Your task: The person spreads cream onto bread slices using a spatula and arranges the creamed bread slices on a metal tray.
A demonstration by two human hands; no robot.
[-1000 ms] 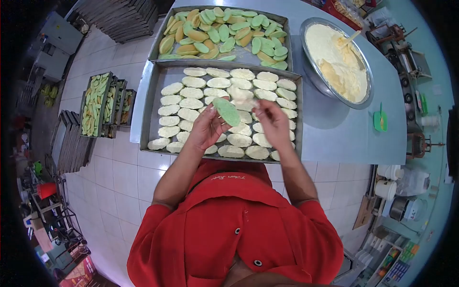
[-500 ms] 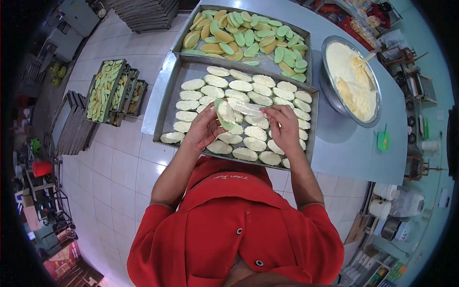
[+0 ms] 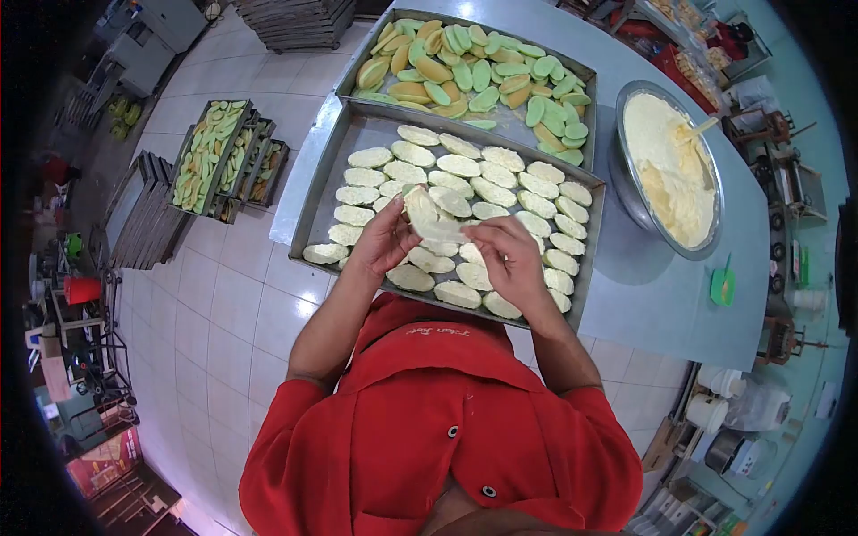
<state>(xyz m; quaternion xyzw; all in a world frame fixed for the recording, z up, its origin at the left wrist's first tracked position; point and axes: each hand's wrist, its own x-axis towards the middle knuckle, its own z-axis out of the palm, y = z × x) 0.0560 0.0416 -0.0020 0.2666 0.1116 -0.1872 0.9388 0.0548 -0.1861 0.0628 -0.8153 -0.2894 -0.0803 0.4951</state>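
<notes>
In my left hand (image 3: 384, 241) is a flat oval sponge cake piece (image 3: 416, 207) with pale cream on its upper face, the fingers curled around its edge. My right hand (image 3: 508, 257) grips a translucent spatula (image 3: 438, 232), whose blade lies against the cream-covered side of that piece. Both hands are over a metal tray (image 3: 368, 125) holding rows of cream-topped oval cakes (image 3: 451, 181). Behind it, a second tray (image 3: 511, 118) carries a loose heap of plain green and brown oval cakes (image 3: 483, 73).
To the right stands a large steel bowl (image 3: 627, 192) of pale yellow cream (image 3: 657, 134), with a handle sticking out. Near it on the table (image 3: 666, 299) is a small green container (image 3: 722, 286). More filled trays (image 3: 210, 159) are stacked at the left above the tiled floor (image 3: 210, 308).
My right hand has moved left and slightly down, bringing the spatula blade across the lower part of the cake piece. My left hand keeps its hold.
</notes>
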